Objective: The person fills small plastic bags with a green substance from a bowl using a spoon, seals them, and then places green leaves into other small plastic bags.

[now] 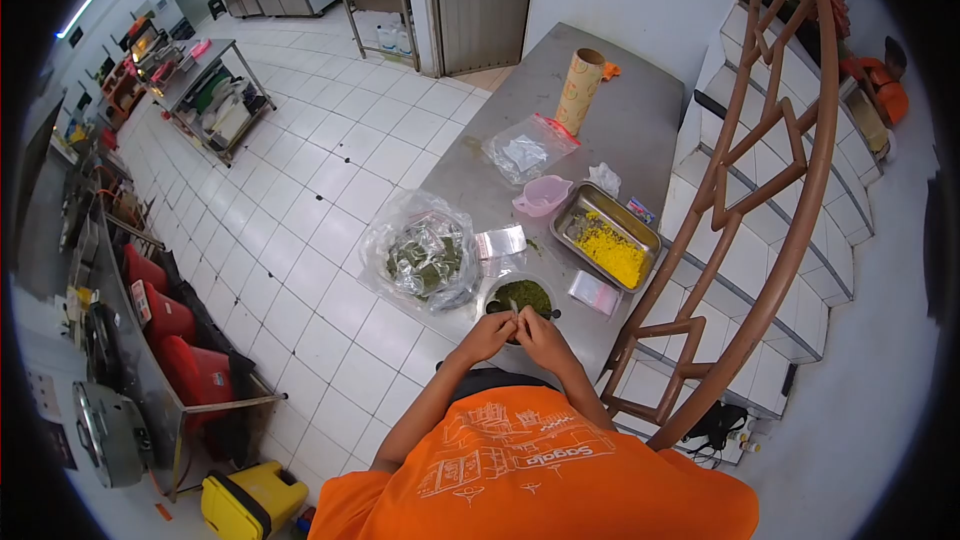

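Observation:
My left hand point(488, 336) and my right hand point(542, 338) meet at the fingertips over the near edge of a bowl of chopped green herbs point(532, 294). Both are closed in a pinch around something small and pale, perhaps a bit of clear plastic, too small to name surely. Left of the bowl sits a big clear plastic bag point(420, 252) with green leafy stuff inside. A stack of small clear bags point(500, 242) lies beyond the bowl, and another pack of small bags point(594, 293) is to its right. A steel tray point(566, 237) holds chopped yellow pieces point(610, 252).
On the steel table point(470, 160) also stand a pink measuring cup point(543, 196), a zip bag point(530, 148) and a tall patterned roll point(580, 90). A brown stair railing point(715, 370) runs along the right. Red bins point(165, 315) and a yellow cooler point(250, 500) are at left.

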The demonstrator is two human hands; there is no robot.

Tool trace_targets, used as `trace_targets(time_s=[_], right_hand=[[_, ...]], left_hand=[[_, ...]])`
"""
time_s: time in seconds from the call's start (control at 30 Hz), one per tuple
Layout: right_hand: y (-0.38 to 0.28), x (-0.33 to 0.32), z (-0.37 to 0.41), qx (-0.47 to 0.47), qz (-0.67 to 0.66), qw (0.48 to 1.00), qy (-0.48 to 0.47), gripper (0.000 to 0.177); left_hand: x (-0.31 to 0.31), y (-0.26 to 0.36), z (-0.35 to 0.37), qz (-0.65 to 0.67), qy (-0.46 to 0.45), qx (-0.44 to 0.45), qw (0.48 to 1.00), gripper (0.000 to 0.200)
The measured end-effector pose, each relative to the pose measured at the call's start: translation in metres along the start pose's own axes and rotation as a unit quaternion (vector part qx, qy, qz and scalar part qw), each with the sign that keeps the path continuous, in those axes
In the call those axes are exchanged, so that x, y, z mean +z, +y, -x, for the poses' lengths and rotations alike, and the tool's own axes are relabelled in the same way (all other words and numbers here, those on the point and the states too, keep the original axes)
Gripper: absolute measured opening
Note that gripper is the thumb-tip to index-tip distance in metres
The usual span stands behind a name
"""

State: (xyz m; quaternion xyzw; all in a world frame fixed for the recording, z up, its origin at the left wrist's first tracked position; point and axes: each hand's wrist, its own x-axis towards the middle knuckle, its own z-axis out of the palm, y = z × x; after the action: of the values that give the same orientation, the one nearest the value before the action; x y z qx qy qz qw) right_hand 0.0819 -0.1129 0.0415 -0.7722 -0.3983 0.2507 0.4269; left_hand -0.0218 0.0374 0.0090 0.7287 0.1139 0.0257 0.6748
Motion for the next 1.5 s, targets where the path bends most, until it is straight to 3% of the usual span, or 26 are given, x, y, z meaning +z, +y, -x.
trace_targets(time_s=[0.07, 0.17, 0.37, 0.47, 0.6, 0.73, 0.9, 1.03, 1.1, 1.23, 1.33, 1.43, 1.47, 1.5], right_hand=[[0.000, -0.004, 0.000, 0.034, 0.020, 0.998, -0.039, 0.021], [0.011, -0.004, -0.001, -0.009, 0.058, 0.996, -0.069, 0.017], [0.039, 0.021, -0.001, 0.052, -0.248, 0.967, -0.007, 0.013], [0.038, 0.024, -0.003, 0.085, -0.267, 0.960, 0.013, 0.009], [-0.001, 0.005, -0.002, -0.024, -0.081, 0.991, 0.104, 0.013], [0.002, -0.008, -0.004, -0.188, -0.015, 0.981, 0.046, 0.012], [0.002, -0.005, -0.002, -0.171, -0.011, 0.983, 0.060, 0.011], [0.000, -0.005, -0.004, -0.206, -0.006, 0.977, 0.056, 0.012], [0.005, -0.005, -0.006, -0.220, 0.006, 0.974, 0.055, 0.013], [-0.010, -0.013, -0.002, -0.184, 0.013, 0.982, 0.025, 0.012], [0.002, -0.011, -0.005, -0.187, -0.024, 0.981, 0.036, 0.008], [0.003, -0.014, -0.006, -0.149, -0.059, 0.986, 0.051, 0.006], [0.009, -0.014, -0.009, -0.159, -0.057, 0.984, 0.062, 0.006], [0.014, -0.012, -0.011, -0.168, -0.057, 0.981, 0.075, 0.007]], left_hand=[[0.001, -0.002, 0.001, -0.016, 0.001, 0.012, 1.000, 0.023], [0.003, -0.001, 0.001, -0.016, 0.004, 0.034, 0.999, 0.023], [0.013, 0.007, 0.000, 0.092, 0.025, 0.018, 0.995, 0.024], [0.016, -0.003, -0.004, 0.092, 0.032, -0.005, 0.995, 0.027], [0.014, -0.005, -0.005, 0.018, 0.084, -0.005, 0.996, 0.035], [0.009, -0.022, -0.008, 0.010, 0.091, 0.002, 0.996, 0.039], [0.010, -0.032, -0.008, 0.152, 0.012, -0.014, 0.988, 0.040], [0.009, -0.025, -0.005, 0.172, -0.028, -0.006, 0.985, 0.041], [0.009, -0.023, -0.004, 0.116, -0.044, -0.025, 0.992, 0.042], [0.003, -0.016, -0.003, -0.009, 0.017, -0.028, 0.999, 0.046], [-0.015, -0.012, -0.006, -0.152, 0.015, -0.026, 0.988, 0.030], [-0.010, -0.007, -0.005, -0.016, 0.090, 0.136, 0.986, 0.019], [-0.009, -0.006, -0.005, 0.093, 0.023, 0.135, 0.986, 0.031], [-0.008, 0.005, -0.002, 0.073, 0.017, 0.126, 0.989, 0.031]])
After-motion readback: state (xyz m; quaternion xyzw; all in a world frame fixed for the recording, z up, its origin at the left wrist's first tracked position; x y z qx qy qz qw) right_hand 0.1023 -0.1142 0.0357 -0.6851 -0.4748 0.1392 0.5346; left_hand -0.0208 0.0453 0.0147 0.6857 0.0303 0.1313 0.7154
